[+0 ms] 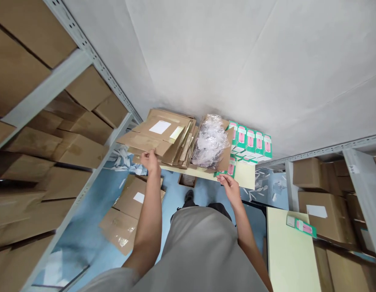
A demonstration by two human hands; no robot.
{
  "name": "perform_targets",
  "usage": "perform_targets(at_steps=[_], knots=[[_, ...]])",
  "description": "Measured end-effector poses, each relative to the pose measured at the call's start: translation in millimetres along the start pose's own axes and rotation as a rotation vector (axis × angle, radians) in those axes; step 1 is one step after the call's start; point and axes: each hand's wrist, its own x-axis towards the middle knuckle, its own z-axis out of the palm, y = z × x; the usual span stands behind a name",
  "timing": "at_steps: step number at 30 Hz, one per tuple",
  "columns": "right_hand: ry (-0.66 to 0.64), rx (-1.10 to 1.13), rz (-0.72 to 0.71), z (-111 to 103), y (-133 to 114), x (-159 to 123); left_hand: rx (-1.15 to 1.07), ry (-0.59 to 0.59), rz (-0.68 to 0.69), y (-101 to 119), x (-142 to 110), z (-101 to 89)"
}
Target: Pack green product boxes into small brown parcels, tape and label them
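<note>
My left hand (150, 160) is closed at the front edge of the top flattened cardboard box (142, 138), its fingers pinched at the edge. Below that piece lies a leaning stack of more flat cardboard (183, 152). My right hand (230, 187) hovers just in front of the bench, fingertips drawn together; whether anything is between them I cannot make out. Close beyond it are green-and-pink boxes (231, 167) and an open carton (225, 156) filled with crumpled clear plastic (211, 142).
More green-and-pink boxes (250, 140) stand in rows against the wall. One lone green-and-pink box (302, 226) lies on a side table (289, 259). Shelving with cartons (81, 146) flanks both sides. Flattened cardboard (122, 219) and a small box (187, 180) are on the blue floor.
</note>
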Motion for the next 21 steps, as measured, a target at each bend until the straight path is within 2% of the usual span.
perform_targets(at_steps=[2,3,4,7,10,14,18,21], knots=[[0.015,0.016,-0.006,-1.7,-2.5,-0.6,-0.134,0.086,0.054,23.0,-9.8,3.3],[0.025,0.026,-0.011,-3.5,-4.4,-1.4,-0.204,0.073,0.089,35.3,-17.2,3.9],[0.039,0.036,-0.017,-6.2,-6.7,-2.7,-0.254,0.014,0.128,47.5,-26.6,4.3],[0.122,0.073,-0.042,-22.4,-14.5,-9.6,-0.273,-0.259,0.198,77.5,-63.8,10.8],[0.326,0.129,-0.075,-53.2,-20.5,-23.8,-0.251,-0.553,0.148,86.3,-108.1,37.6],[0.757,0.16,-0.131,-113.1,-18.1,-64.0,-0.177,-0.971,-0.021,59.8,-171.2,96.0],[1.219,0.065,-0.185,-174.2,2.8,-131.7,-0.022,-1.336,-0.169,18.5,-239.6,145.7],[1.416,0.019,-0.181,-208.9,30.6,-186.8,0.109,-1.577,-0.219,-7.0,-294.4,171.2]])
